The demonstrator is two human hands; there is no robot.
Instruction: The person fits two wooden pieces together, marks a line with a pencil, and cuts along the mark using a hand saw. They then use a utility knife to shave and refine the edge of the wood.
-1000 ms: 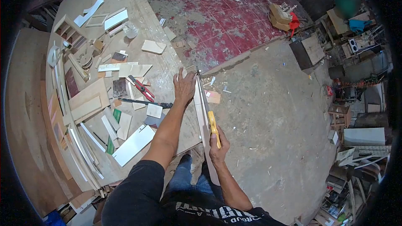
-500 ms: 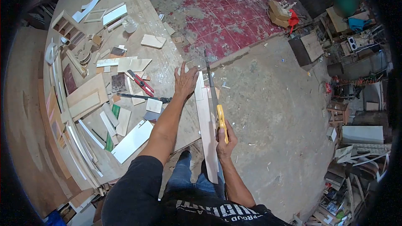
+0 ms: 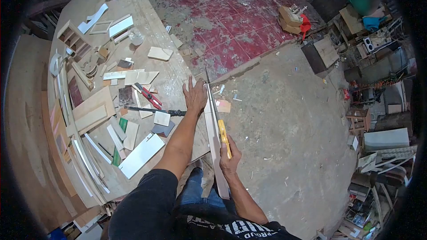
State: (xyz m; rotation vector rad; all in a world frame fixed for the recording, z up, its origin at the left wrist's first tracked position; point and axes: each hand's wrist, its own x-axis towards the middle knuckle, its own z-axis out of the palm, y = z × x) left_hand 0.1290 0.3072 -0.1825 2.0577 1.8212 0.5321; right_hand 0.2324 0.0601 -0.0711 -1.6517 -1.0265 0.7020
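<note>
The left hand (image 3: 195,96) lies open, fingers spread and pointing away, palm down on the far end of a long pale board (image 3: 211,129). This board sits along the right edge of the workbench (image 3: 173,73) and juts out past the bench's near corner. The right hand (image 3: 230,159) is closed in a fist round the yellow handle of a saw (image 3: 223,137), whose thin blade runs along the side of the board away from the bench. Whether its teeth sit in the wood is too fine to make out. The curled fingers are hidden under the handle. The board's near end is cut off behind the person's dark shirt. On the workbench, left of the open hand, lie a red cutter (image 3: 149,94) and wood scraps.
</note>
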